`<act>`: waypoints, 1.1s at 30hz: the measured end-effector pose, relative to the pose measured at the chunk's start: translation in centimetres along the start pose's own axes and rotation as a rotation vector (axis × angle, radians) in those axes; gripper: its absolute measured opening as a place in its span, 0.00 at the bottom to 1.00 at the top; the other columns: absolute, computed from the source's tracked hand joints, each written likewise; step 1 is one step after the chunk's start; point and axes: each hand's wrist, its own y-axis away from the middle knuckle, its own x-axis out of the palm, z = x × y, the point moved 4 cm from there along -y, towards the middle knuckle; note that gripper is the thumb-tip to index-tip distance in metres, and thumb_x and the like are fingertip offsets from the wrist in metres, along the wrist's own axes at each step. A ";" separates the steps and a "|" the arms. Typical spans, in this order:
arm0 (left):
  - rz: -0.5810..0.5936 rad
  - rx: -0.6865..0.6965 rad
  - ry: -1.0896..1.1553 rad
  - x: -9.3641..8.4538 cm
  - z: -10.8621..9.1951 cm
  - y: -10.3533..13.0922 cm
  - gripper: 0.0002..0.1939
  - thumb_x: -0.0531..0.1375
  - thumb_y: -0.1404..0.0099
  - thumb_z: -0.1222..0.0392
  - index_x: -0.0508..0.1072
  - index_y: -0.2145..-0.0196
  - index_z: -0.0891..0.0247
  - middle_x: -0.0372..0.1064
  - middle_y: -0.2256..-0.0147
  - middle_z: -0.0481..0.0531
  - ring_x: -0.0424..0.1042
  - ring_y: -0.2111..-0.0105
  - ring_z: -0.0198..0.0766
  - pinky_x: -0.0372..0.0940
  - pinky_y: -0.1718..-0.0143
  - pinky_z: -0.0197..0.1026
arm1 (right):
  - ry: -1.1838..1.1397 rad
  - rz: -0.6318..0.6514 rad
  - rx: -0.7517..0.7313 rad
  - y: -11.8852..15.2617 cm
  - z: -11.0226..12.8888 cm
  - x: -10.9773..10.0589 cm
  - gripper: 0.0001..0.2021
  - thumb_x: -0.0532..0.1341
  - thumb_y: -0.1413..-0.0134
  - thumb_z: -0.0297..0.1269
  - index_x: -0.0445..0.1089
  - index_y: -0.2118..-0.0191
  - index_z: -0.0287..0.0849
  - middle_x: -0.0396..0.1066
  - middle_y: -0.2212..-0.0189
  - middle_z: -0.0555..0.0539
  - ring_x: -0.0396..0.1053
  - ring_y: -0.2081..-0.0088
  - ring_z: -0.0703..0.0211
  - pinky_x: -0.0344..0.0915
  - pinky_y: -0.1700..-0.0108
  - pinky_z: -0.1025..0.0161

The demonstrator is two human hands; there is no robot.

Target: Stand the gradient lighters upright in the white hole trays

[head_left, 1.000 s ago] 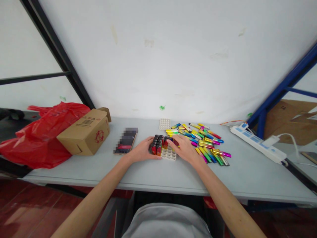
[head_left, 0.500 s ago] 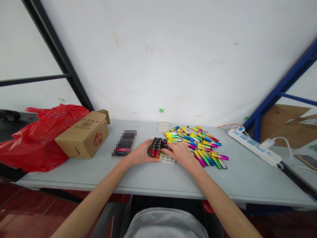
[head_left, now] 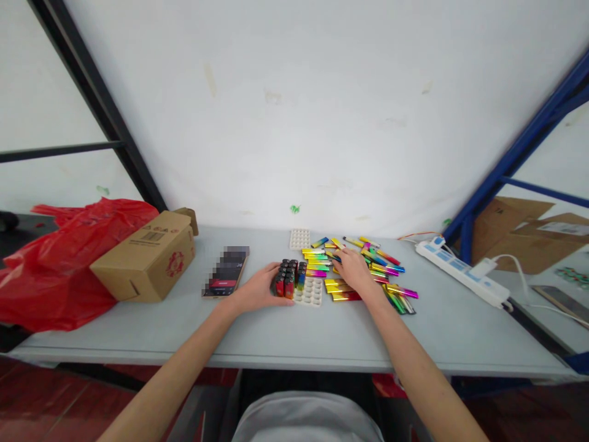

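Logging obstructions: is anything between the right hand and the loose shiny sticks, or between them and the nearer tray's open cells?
Nothing visible: the right hand is at the shiny sticks, lying beside the nearer tray, its open cells uncovered.

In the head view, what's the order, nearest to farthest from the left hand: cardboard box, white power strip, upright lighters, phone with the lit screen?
1. Upright lighters: right at the left hand, between thumb and fingers.
2. Phone with the lit screen: just to its left.
3. Cardboard box: farther left, beside the red bag.
4. White power strip: far over on the right.
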 end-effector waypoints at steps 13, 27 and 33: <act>0.063 -0.040 0.005 0.1 -0.3 -0.1 0.46 0.73 0.47 0.38 0.67 0.36 0.58 0.65 0.36 0.61 0.66 0.36 0.59 0.58 0.30 0.56 | -0.251 -0.190 0.012 0.4 -0.8 -0.1 0.12 0.60 0.34 0.36 0.77 0.50 0.42 0.77 0.52 0.39 0.73 0.49 0.47 0.66 0.42 0.51; 0.019 0.020 0.023 0.1 -0.2 0.1 0.44 0.74 0.47 0.39 0.70 0.39 0.61 0.68 0.38 0.61 0.69 0.38 0.58 0.62 0.33 0.54 | -0.954 -0.198 0.206 1.2 1.9 -2.0 0.25 0.62 0.41 0.64 0.73 0.67 0.43 0.73 0.73 0.48 0.68 0.70 0.54 0.65 0.66 0.59; 0.006 0.027 0.024 0.1 -0.1 0.1 0.44 0.75 0.47 0.39 0.70 0.38 0.59 0.68 0.38 0.59 0.69 0.38 0.57 0.62 0.33 0.54 | -1.304 0.061 0.138 1.6 5.2 -1.0 0.23 0.55 0.36 0.65 0.68 0.62 0.48 0.71 0.71 0.50 0.70 0.69 0.55 0.70 0.65 0.58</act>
